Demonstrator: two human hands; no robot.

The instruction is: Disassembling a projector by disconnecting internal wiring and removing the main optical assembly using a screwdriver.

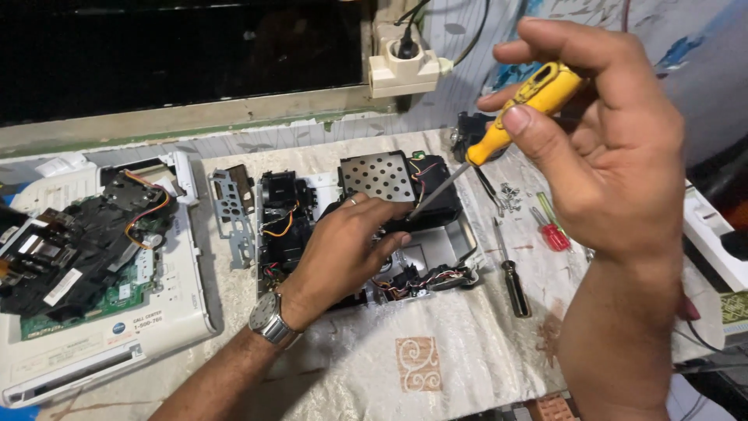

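White open casing holds wired black parts.

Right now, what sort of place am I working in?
Probably a small electronics repair bench. The right hand holds a yellow screwdriver over an opened device, the left hand steadies it, and loose screws lie nearby.

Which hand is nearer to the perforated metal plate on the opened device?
Left. The left hand rests just below the perforated metal plate, fingertips at its edge. The right hand is raised off to its right, holding a yellow screwdriver.
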